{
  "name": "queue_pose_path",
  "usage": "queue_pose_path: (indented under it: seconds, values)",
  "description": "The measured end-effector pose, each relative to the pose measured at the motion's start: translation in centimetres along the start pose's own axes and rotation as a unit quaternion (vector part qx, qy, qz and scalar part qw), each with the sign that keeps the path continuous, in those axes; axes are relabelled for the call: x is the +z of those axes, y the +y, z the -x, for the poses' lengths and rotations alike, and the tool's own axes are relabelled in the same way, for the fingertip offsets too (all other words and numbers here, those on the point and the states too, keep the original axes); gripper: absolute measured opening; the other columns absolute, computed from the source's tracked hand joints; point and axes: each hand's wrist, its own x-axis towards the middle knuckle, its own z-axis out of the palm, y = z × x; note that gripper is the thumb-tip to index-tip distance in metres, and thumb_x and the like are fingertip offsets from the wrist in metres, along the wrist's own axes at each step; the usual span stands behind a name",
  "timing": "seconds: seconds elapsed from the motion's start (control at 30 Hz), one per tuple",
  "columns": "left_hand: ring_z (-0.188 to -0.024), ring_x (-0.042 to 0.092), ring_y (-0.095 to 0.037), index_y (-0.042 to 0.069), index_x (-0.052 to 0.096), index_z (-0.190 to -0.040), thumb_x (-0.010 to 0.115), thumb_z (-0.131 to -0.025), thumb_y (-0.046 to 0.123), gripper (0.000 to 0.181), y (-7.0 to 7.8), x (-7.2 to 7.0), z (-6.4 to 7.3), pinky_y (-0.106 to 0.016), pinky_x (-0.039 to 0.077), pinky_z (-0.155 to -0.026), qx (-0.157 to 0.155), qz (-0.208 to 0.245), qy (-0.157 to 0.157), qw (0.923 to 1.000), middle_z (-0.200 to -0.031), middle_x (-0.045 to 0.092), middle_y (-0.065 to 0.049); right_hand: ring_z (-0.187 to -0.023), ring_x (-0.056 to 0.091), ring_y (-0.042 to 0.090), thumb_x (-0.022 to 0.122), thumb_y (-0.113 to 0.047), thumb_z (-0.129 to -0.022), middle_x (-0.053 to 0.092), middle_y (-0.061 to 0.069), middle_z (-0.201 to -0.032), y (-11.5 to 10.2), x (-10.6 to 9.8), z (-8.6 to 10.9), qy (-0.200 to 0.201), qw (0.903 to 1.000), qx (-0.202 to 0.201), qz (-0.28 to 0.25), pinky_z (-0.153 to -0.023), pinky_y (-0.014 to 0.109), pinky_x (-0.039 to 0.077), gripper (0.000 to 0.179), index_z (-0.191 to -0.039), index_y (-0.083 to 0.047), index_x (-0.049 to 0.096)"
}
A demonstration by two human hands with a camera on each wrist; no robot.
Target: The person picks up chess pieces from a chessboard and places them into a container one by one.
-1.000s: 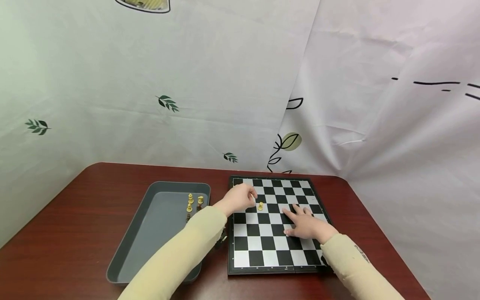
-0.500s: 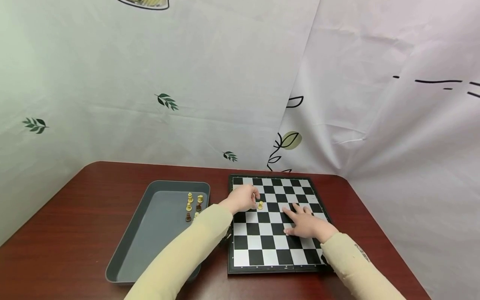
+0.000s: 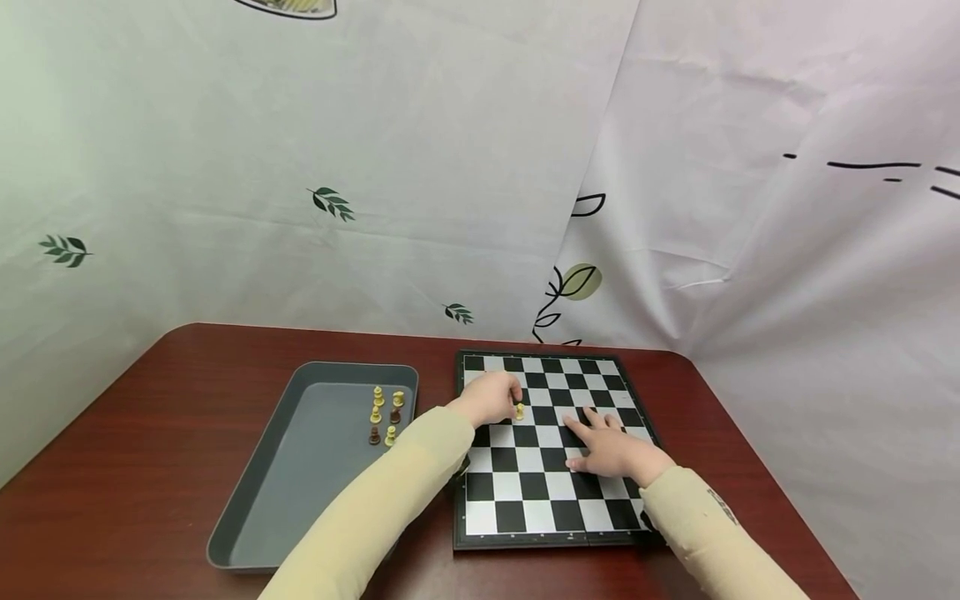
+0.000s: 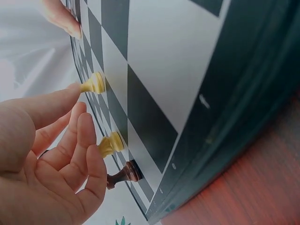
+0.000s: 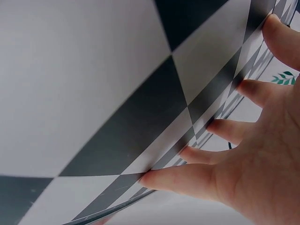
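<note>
On the chessboard (image 3: 525,508) stands a yellow chess pawn (image 3: 520,412). My left hand (image 3: 489,397) reaches it from the left, and in the left wrist view the thumb tip lies on the pawn's head; the index finger is mostly hidden behind the thumb. Below that hand, the same view has another yellow chess piece (image 4: 112,143) and a dark brown chess piece (image 4: 130,172) upright on the board, both covered by the hand in the head view. My right hand (image 3: 613,454) rests on the board's right half, fingers spread, fingertips on the squares.
Left of the board is a grey tray (image 3: 300,467), with several yellow chess pieces (image 3: 378,397) and dark brown chess pieces (image 3: 374,435) standing along its right side. A white patterned cloth (image 3: 450,167) hangs behind the reddish-brown table (image 3: 135,442).
My left hand has shifted slightly right, bringing its fingertips to the pawn. More pieces in the tray show from behind the left sleeve. The right hand keeps its place.
</note>
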Motion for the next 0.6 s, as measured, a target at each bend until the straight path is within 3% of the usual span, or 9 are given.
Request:
queue_pose_path:
  seconds: [0.2, 0.6]
  values:
    - [-0.073, 0.054, -0.015, 0.009, 0.067, -0.089, 0.068, -0.083, 0.004, 0.008, 0.36, 0.08, -0.17, -0.031, 0.046, -0.072, -0.008, -0.007, -0.004, 0.9999, -0.091, 0.067, -0.004, -0.134, 0.022, 0.054, 0.066, -0.035, -0.086, 0.025, 0.025, -0.150, -0.06, -0.03, -0.06, 0.000, 1.0000, 0.001, -0.001, -0.099, 0.067, 0.028, 0.069, -0.144, -0.011, 0.039]
    - [-0.068, 0.050, -0.014, 0.011, 0.066, -0.081, 0.064, -0.085, 0.005, 0.008, 0.49, 0.24, -0.39, -0.030, 0.043, -0.067, -0.009, -0.013, -0.005, 0.9999, -0.083, 0.064, -0.001, -0.133, 0.020, 0.056, 0.066, -0.035, -0.086, 0.024, 0.026, -0.150, -0.07, -0.11, -0.06, -0.001, 0.9999, 0.002, -0.012, -0.099, 0.068, 0.027, 0.069, -0.144, -0.011, 0.038]
